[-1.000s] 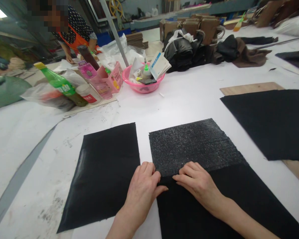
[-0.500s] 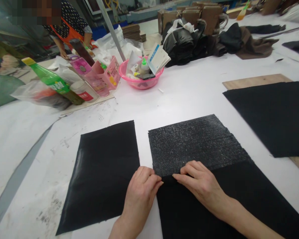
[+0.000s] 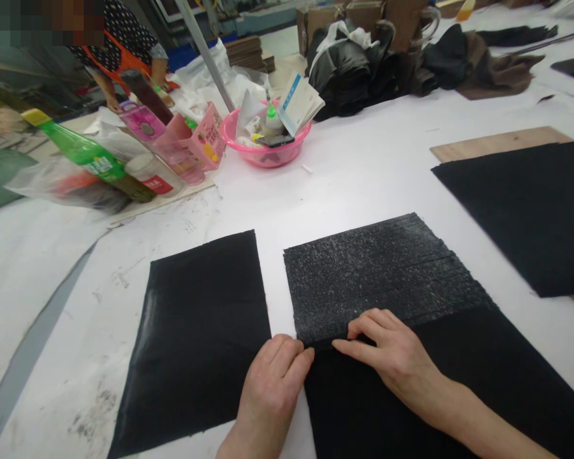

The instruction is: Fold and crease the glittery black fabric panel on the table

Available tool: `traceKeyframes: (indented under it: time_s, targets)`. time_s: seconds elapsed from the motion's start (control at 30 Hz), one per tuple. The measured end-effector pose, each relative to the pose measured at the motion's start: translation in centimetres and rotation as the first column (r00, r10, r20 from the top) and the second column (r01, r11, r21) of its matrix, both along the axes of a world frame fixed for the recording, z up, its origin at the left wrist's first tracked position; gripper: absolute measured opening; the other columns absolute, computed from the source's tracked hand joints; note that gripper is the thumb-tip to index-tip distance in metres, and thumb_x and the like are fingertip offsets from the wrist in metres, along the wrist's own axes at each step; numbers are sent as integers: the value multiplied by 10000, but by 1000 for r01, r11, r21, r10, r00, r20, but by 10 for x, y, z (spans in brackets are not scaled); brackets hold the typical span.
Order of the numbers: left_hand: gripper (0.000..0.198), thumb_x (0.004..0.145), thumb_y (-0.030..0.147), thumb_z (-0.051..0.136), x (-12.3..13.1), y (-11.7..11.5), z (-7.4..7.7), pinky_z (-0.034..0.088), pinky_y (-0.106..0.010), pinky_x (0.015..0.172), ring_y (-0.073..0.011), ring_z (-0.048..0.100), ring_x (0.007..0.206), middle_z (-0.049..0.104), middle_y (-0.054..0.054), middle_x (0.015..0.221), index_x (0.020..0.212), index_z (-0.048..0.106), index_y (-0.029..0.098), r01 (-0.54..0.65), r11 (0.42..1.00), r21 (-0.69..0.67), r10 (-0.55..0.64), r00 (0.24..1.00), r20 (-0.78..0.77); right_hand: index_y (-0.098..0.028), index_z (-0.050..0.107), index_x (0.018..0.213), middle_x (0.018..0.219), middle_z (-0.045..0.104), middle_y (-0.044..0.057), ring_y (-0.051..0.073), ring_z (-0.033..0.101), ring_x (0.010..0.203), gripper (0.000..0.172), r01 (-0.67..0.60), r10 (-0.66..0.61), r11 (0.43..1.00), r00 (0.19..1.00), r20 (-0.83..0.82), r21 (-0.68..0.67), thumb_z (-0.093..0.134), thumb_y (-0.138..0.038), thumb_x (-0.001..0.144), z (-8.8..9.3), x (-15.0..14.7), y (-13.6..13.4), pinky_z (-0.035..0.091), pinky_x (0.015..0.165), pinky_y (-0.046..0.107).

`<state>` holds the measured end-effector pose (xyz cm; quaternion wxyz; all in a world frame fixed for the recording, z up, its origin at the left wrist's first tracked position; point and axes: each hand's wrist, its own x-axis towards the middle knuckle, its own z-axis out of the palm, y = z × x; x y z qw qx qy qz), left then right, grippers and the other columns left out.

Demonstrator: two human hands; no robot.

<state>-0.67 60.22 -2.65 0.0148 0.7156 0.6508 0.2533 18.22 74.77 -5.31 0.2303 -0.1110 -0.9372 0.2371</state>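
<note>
My left hand (image 3: 272, 376) and my right hand (image 3: 392, 354) rest side by side at the near edge of a stack of speckled dark-grey sheets (image 3: 377, 271). Both hands have curled fingers that pinch that near edge, the left at its near left corner. The stack lies on a larger black fabric piece (image 3: 440, 395) that reaches toward me. A separate black fabric rectangle (image 3: 201, 331) lies flat just left of my left hand, apart from the stack.
A third black sheet (image 3: 526, 210) lies on a wooden board (image 3: 497, 141) at the right. Beyond stand a pink basin (image 3: 265, 153) of small items, a green bottle (image 3: 86, 156), pink packages (image 3: 191, 137) and piled dark clothes (image 3: 392, 64). Another person (image 3: 119, 51) works at the far left.
The view has tilted down slightly. Both hands have slid a little toward me along the stack's near edge, fingers still curled on it.
</note>
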Motion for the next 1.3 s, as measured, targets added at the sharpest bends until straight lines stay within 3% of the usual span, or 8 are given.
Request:
traceKeyframes:
  time_s: [0.4, 0.63, 1.07, 1.3]
  targets:
    - [214, 949, 73, 445, 0, 1, 2, 555, -332, 759, -202, 587, 887, 653, -77, 920, 1015, 647, 101, 40, 997, 64, -25, 976, -216, -245, 615, 1180, 930, 527, 37, 167, 457, 827, 301, -13, 13, 1000, 1000, 25, -11, 340, -192, 1071, 3, -2, -2, 305, 717, 320]
    - [228, 955, 79, 438, 0, -2, -1, 563, -346, 819, -220, 586, 981, 655, -90, 993, 1055, 642, 89, 42, 998, 50, -28, 966, -257, -250, 622, 1165, 921, 530, 33, 163, 462, 818, 296, -4, 3, 1000, 999, 33, 8, 347, -191, 1071, 3, -2, -2, 307, 716, 319]
    - [263, 971, 92, 396, -1, -4, -5, 575, -341, 827, -220, 580, 984, 651, -87, 985, 1058, 644, 96, 34, 998, 50, -18, 955, -295, -253, 626, 1181, 856, 526, 24, 157, 462, 761, 303, 7, -9, 995, 1000, 23, 98, 396, -121, 1035, 4, -5, -2, 320, 695, 309]
    - [261, 963, 84, 406, -3, -6, -8, 579, -359, 835, -236, 584, 1007, 651, -96, 1012, 1068, 646, 93, 29, 998, 60, -9, 949, -314, -243, 623, 1175, 877, 529, 30, 163, 469, 775, 282, -1, -3, 997, 998, 55, 83, 393, -146, 1042, 8, -5, -3, 332, 707, 317]
